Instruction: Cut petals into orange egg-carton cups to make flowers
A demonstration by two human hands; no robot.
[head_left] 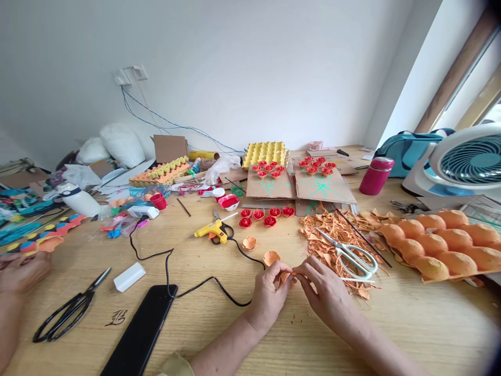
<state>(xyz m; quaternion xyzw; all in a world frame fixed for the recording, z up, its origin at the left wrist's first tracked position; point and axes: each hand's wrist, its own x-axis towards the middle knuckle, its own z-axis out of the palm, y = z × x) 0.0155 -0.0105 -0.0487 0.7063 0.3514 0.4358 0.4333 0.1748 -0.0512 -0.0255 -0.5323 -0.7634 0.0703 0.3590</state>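
Between my two hands is a small orange egg-carton cup, cut into petal shapes. My left hand pinches it from the left, fingers closed. From the right, the fingertips of my right hand are closed at its edge; fingers partly cover the piece. Just behind lie two orange petal cups, one close to my left hand and another farther back. Beside my right hand, white-handled scissors rest on a heap of orange carton scraps.
A yellow glue gun with a black cord lies ahead, near several red paper flowers. A phone and black scissors lie left. Another person's hand is at far left. An orange egg tray and fan stand right.
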